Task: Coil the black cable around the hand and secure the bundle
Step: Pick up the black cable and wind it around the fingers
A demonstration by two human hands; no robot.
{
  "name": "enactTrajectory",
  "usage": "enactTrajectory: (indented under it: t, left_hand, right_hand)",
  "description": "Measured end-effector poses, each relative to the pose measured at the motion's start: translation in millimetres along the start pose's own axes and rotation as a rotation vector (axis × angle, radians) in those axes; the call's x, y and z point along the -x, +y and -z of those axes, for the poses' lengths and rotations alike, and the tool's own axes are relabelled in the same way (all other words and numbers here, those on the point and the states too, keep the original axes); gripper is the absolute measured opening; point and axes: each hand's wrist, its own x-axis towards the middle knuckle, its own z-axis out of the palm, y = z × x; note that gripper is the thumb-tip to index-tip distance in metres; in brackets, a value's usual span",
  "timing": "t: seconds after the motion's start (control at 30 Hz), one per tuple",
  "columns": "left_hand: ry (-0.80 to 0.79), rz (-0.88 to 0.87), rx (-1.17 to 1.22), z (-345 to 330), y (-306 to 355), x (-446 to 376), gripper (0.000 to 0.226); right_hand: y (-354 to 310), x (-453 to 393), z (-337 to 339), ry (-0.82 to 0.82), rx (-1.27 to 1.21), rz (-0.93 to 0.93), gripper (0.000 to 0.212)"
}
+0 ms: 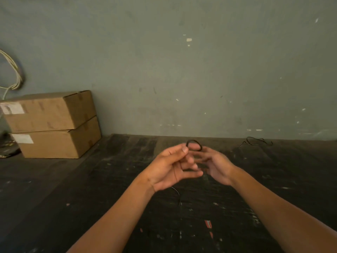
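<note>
Both hands meet above the bench [237, 207]. The left hand [171, 168] pinches the cable [194, 143], a small coil looped at the fingertips; the right hand [217, 165] is half-curled beside it, its grip unclear. Keep loops even and snug, feeding the trailing tail without slack.

Two hands, the left hand [167, 167] and right hand [217, 165], one coiled black cable [193, 144], one loose black wire [257, 141], and two stacked cardboard boxes [51, 123].

Thin black cable [194, 142], small upright loop
</note>
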Motion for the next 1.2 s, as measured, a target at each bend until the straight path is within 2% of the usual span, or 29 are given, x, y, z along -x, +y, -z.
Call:
enactTrajectory:
  t: [0.13, 0.23, 0.4, 0.57, 0.67, 0.77, 0.97, 1.2]
  left_hand:
    - [0.065, -0.088, 0.019, 4.5, 20.2, -16.0, 0.025]
    - [0.109, -0.078, -0.006, 13.1, 34.1, -28.6, 0.025]
    - [0.249, -0.013, -0.089, 38.7, 33.0, -41.4, 0.027]
    - [0.340, 0.081, -0.150, 65.7, 10.9, -38.4, 0.029]
    - [0.337, 0.160, -0.199, 75.1, -1.7, -28.6, 0.033]
    - [0.293, 0.205, -0.242, 77.5, -12.8, -20.4, 0.034]
    - [0.186, 0.244, -0.206, 68.9, -18.5, -13.4, 0.037]
    - [0.090, 0.236, -0.070, 53.1, -15.0, -11.3, 0.038]
  right_hand:
    - [21.0, 4.0, -18.6, 0.026, 0.373, 0.033, 0.018]
    - [33.4, 8.3, -32.7, -0.059, 0.650, 0.011, 0.020]
    - [31.0, 28.0, -58.0, -0.313, 0.746, -0.060, 0.031]
    - [4.8, 47.3, -75.7, -0.466, 0.935, -0.040, 0.022]
    - [-30.0, 49.5, -73.2, -0.429, 1.104, 0.073, 0.023]
    - [-63.8, 40.0, -63.3, -0.311, 1.206, 0.252, 0.021]
    - [-107.3, 11.2, -38.7, -0.073, 1.265, 0.385, 0.016]
    - [-104.9, -8.3, -26.8, 0.011, 1.246, 0.454, 0.009]
